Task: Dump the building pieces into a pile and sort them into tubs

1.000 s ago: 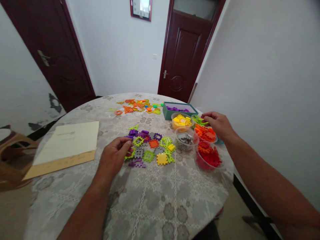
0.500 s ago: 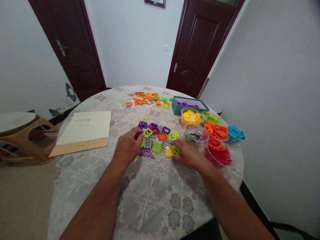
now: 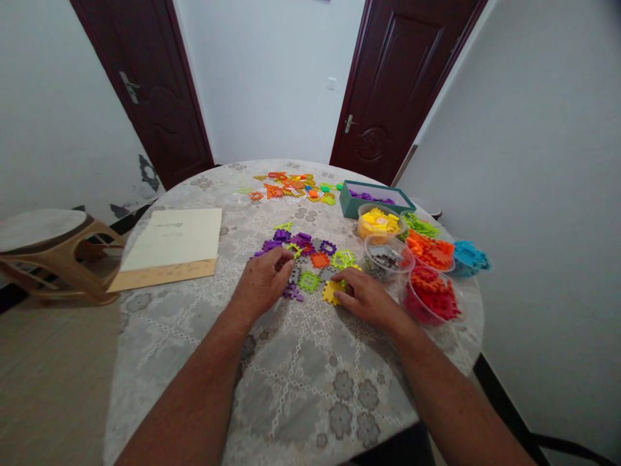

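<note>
My left hand (image 3: 261, 278) is at the left side of a loose cluster of plastic interlocking tiles, its thumb and fingers curled together beside a lime-green tile (image 3: 294, 250); what lies between them is hidden. My right hand (image 3: 366, 294) rests at the cluster's right side, thumb and fingers apart, touching a yellow tile (image 3: 330, 292). Between the hands lie a green grid tile (image 3: 309, 281), an orange tile (image 3: 320, 260) and grey tiles. A lime ring-shaped tile (image 3: 343, 259) is just beyond my right fingers. Purple pieces (image 3: 282, 235) sit along the far side.
On the right stand tubs of yellow (image 3: 381, 221), grey (image 3: 385, 257), orange (image 3: 431, 251), red (image 3: 433, 296) and blue (image 3: 470, 257) pieces, plus a green box (image 3: 352, 206) with purple ones. More pieces (image 3: 291, 186) lie at the back. A paper pad (image 3: 172, 241) lies left.
My left hand has shifted right, covering more of the grey and purple tiles. My right thumb now overlaps the yellow tile. The whole view has shifted slightly.
</note>
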Motion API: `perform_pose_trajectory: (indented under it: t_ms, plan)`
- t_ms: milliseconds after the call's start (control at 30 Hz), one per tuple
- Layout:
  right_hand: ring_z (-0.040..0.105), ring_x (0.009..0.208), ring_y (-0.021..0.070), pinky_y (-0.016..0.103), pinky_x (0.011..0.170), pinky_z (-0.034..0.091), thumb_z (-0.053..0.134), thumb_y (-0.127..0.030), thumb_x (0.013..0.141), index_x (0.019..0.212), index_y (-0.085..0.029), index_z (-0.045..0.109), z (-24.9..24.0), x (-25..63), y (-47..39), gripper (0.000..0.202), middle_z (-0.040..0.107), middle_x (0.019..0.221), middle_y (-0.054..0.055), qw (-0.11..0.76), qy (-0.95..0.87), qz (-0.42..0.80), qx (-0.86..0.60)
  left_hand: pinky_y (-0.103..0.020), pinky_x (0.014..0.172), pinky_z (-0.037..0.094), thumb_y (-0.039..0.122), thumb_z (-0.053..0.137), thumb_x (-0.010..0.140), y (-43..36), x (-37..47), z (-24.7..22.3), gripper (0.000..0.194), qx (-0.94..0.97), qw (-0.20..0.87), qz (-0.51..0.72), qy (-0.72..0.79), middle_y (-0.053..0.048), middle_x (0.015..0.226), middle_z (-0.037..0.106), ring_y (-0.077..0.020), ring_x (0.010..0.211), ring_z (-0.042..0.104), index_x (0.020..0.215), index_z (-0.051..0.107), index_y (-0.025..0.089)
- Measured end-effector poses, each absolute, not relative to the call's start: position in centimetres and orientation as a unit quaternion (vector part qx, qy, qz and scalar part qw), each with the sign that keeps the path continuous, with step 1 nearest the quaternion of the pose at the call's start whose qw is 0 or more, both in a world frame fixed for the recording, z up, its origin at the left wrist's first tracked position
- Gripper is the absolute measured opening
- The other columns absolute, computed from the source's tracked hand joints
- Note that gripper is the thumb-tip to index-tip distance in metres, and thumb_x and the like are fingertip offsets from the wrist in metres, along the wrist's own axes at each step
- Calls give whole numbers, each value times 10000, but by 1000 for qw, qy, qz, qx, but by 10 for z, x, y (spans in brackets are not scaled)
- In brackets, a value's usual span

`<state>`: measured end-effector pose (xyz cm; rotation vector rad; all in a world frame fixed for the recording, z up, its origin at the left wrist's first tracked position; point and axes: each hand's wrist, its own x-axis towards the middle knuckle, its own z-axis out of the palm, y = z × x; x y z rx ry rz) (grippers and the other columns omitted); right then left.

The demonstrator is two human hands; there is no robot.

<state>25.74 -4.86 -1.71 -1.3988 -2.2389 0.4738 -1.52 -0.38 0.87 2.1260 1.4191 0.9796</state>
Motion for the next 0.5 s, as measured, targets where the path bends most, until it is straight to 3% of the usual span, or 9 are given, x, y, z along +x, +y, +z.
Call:
perform_pose_trajectory:
  t_ms: [133,333,400,500]
  plan:
    - [634,1170,287,459,1028,500,762,-302,877,1423,-266,605,-14,258,-56,569,636,1329,119,186,-823,174,-508,-342,843,529,336,579,965,-4,-14,8,206,762,197,349,509,-42,959,792,-215,880,735,1072,719,229]
    - [609,1219,289,471,1050,499,702,-264,916,1484,-298,548,-16,253,-55,589,615,1354,120,222,-823,152,-501,-355,860,541,354,572,966,-4,-14,9,230,766,205,345,501,-56,979,789,-221,899,732,1080,724,225]
    - [609,1199,281,464,1021,513,704,-269,922,1511,-329,506,-15,250,-55,624,611,1367,109,269,-821,142,-484,-354,846,560,383,590,952,-5,-12,10,260,755,252,352,492,-70,1010,791,-229,923,737,1101,727,220]
    - [630,996,229,415,877,557,716,-281,924,1566,-364,413,-14,241,-57,715,585,1387,106,339,-814,139,-450,-337,745,586,436,638,917,-10,-6,11,342,723,398,344,448,-90,1050,792,-222,870,742,1160,724,211]
